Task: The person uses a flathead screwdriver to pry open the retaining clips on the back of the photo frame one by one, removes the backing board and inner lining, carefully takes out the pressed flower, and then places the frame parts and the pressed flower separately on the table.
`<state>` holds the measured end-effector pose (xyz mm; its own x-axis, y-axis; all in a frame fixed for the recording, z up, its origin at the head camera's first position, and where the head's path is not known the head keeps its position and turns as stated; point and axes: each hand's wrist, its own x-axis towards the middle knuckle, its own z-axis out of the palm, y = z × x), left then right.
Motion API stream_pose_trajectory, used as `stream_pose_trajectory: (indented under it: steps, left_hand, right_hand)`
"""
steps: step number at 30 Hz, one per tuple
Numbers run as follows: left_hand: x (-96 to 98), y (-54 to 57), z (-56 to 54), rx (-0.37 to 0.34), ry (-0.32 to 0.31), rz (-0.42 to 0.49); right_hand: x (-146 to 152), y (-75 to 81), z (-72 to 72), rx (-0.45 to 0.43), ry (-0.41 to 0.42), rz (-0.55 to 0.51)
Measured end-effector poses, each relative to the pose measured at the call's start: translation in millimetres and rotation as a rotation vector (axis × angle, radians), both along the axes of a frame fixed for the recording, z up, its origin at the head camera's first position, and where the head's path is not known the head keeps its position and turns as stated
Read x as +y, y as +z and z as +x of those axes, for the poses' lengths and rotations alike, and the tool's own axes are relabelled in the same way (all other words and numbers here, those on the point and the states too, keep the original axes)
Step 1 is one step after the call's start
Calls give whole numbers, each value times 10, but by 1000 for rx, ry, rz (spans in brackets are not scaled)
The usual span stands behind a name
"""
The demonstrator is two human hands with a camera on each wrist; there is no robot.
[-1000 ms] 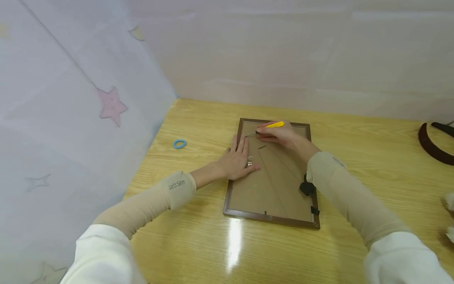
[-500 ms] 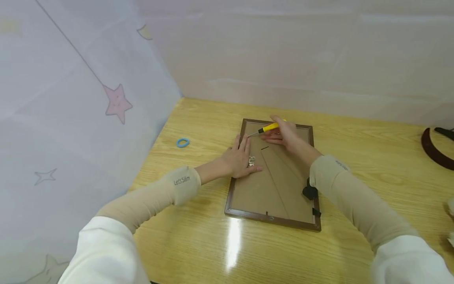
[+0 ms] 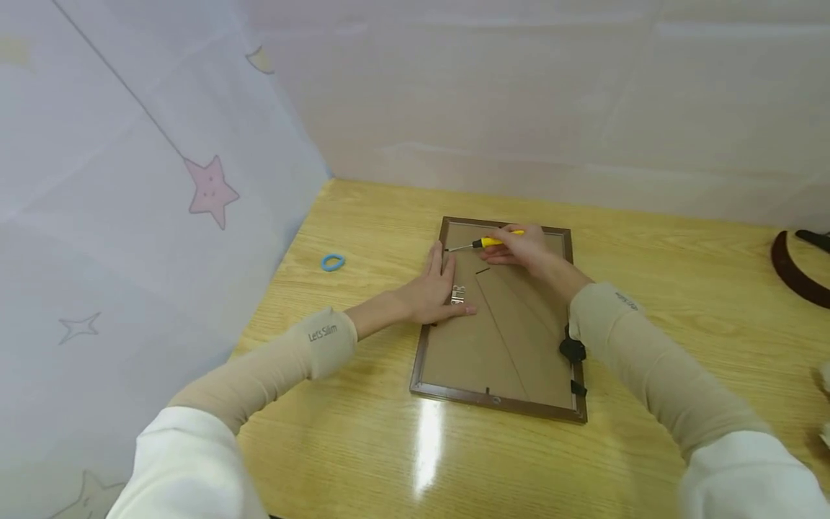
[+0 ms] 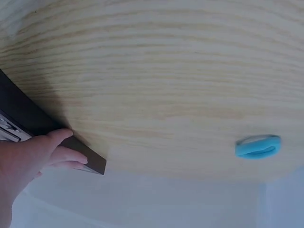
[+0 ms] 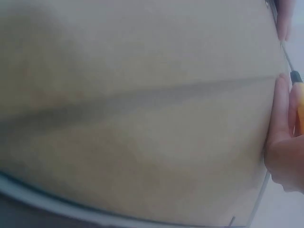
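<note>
A brown picture frame [image 3: 463,360] lies back side up on the wooden table. My right hand [image 3: 527,251] grips a screwdriver [image 3: 484,243] with a yellow and black handle, held low over the upper part of the backing board. Its metal shaft points left, the tip at a small dark tab [image 3: 447,250] on the frame's left inner edge. My left hand [image 3: 429,294] rests with extended fingers along that left side, thumb on the board, beside a metal hanger [image 3: 458,294]. In the left wrist view, its fingers [image 4: 66,154] lie over the frame's dark outer edge.
A blue ring-shaped band [image 3: 333,262] lies on the table left of the frame. On the frame's right side sit a black clump [image 3: 573,350] and a black tab [image 3: 578,388]. A dark curved band [image 3: 797,274] lies at the far right. Pale walls stand behind and left.
The right hand's fingers have shifted on the screwdriver handle, lifting and then lowering it. My left fingertips have drawn back slightly from the screwdriver tip, and the dark tab there now shows.
</note>
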<state>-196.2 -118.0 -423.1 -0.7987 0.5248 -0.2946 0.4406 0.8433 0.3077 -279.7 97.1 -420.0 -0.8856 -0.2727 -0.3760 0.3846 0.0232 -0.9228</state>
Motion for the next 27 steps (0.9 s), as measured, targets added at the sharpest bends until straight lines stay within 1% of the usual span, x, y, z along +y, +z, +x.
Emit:
stream_pose_trajectory:
  steps: [2, 7, 9, 13, 14, 17, 19, 21, 24, 27]
  left_hand:
    - [-11, 24, -2, 2, -10, 4]
    - [-39, 64, -21, 28, -18, -4]
    - [-36, 63, -31, 45, -17, -11]
    - [-3, 38, -14, 30, -13, -13]
    - [9, 29, -4, 20, -14, -12]
    - [35, 20, 25, 3, -17, -15]
    - [45, 38, 27, 25, -26, -19]
    - [53, 68, 23, 41, -34, -16]
    - [60, 116, 18, 42, -42, -8]
    - [60, 131, 28, 9, -39, -24]
  right_hand:
    - [-21, 8, 0, 27, 38, 35]
    - [-98, 57, -20, 100, 84, 104]
    - [-114, 85, -33, 128, 102, 131]
    - [-115, 165, -47, 205, 186, 263]
    - [-112, 199, -47, 227, 216, 310]
    - [-132, 342, -59, 338, 322, 499]
    - [-178, 459, -78, 408, 386, 582]
    - [-236, 581, -92, 469, 431, 639]
    - [-340, 730, -104, 458, 457, 648]
    - [-443, 839, -106, 441, 484, 689]
